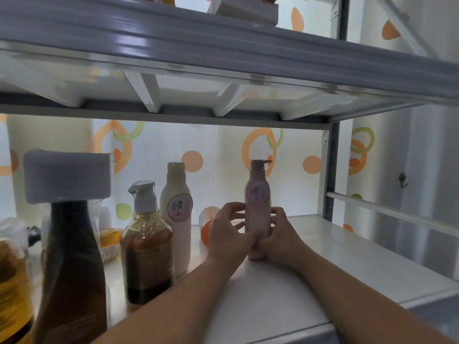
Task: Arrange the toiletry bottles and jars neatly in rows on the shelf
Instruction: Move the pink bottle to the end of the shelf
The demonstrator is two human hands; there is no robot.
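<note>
The pink bottle [257, 207] stands upright on the shelf [323, 256], well right of the white bottle [177, 214]. The right hand [280, 234] wraps its lower body. The left hand [228, 229] cups the other side, fingers loosely curled. It would be best to slide it level with the white bottle, label forward, held low so it stays upright.

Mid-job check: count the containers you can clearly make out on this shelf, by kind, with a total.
Pump bottles: 2 (pink bottle held by left hand and right hand; amber bottle)
Capped bottles: 2 (white bottle, brown bottle)
Containers lying on their side: 1 (orange container)
Total: 5
The blurred items at the far left are not counted.
</note>
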